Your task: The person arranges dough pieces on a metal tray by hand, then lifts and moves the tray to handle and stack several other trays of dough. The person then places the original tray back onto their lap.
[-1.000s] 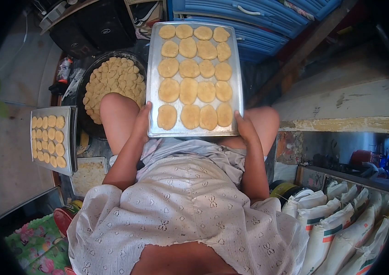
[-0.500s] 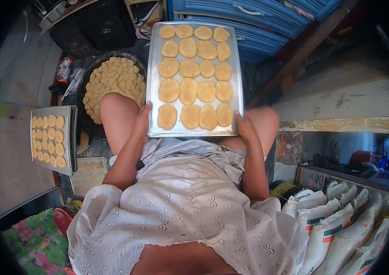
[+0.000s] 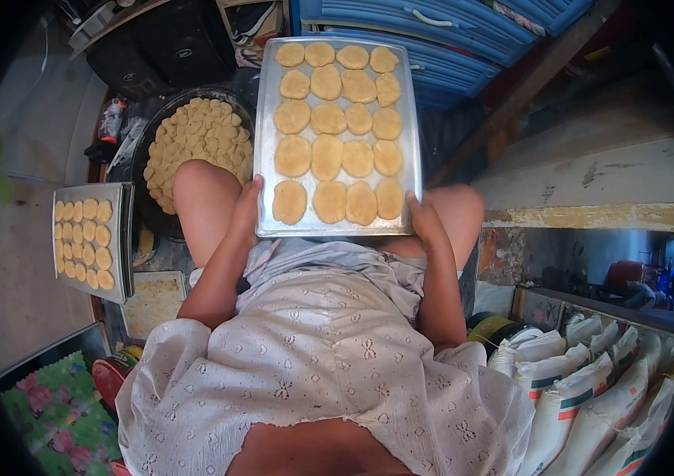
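Note:
Between my knees I hold up a metal baking tray (image 3: 267, 202) with rows of flattened dough rounds (image 3: 327, 119) on it. My left hand (image 3: 248, 208) is closed on the tray's near left edge, and my right hand (image 3: 426, 218) on its near right edge. Most fingers of both hands are hidden under the tray. Some of the dough rounds touch one another. To the left of the tray, partly behind my left knee, a large dark basin (image 3: 140, 151) holds a heap of dough lumps (image 3: 198, 135).
On the left stands a stack of trays (image 3: 124, 238), the top one bearing dough rounds (image 3: 83, 246). A stained flat tray (image 3: 154, 301) lies beside it. White sacks (image 3: 583, 397) stand at lower right, near a ledge (image 3: 591, 216). Blue drawers (image 3: 440, 47) are behind the tray.
The tray and both hands stay in place. At lower left, the green flowered cloth has shifted slightly.

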Tool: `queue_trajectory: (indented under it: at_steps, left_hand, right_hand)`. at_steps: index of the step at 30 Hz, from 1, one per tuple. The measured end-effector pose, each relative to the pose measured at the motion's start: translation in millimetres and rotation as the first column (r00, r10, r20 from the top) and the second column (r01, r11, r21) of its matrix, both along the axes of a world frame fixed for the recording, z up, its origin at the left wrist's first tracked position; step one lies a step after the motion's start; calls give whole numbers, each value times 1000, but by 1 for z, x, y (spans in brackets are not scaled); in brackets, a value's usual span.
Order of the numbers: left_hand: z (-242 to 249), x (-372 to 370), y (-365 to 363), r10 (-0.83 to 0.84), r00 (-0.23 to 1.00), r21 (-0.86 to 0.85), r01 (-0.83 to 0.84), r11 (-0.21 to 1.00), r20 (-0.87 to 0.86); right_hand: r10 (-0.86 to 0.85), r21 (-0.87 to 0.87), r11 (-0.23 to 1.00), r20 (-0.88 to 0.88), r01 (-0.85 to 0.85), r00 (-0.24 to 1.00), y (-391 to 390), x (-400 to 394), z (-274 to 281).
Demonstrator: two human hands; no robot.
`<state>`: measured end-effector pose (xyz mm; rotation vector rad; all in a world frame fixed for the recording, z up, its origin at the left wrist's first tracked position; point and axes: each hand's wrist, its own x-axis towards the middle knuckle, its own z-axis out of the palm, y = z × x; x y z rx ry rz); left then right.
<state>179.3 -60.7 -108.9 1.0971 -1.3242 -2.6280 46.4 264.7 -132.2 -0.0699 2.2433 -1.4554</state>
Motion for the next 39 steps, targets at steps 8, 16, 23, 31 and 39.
queue_trajectory:
  at_steps: [8,16,23,31,39]
  left_hand:
    - [-3,0,-1,2,1000,9,-1,1000,-17]
    - [4,0,2,4,1000,-9,-4,1000,4]
    - [2,0,1,-7,1000,-5,6,1000,-17]
    - [-4,0,-2,-8,1000,-4,8,1000,-16]
    - [-2,0,-1,-2,1000,2,2,1000,-8]
  right_hand:
    - [8,3,1000,-9,-8,1000,1,-1,-2]
    - [10,12,1000,-9,-10,1000,0,-1,2]
    - [10,-1,1000,-9,-10,1000,1,-1,0]
    - [6,-2,1000,-25,-6,1000,1,-1,-4]
    - [10,3,1000,-26,-10,1000,4,-3,-11]
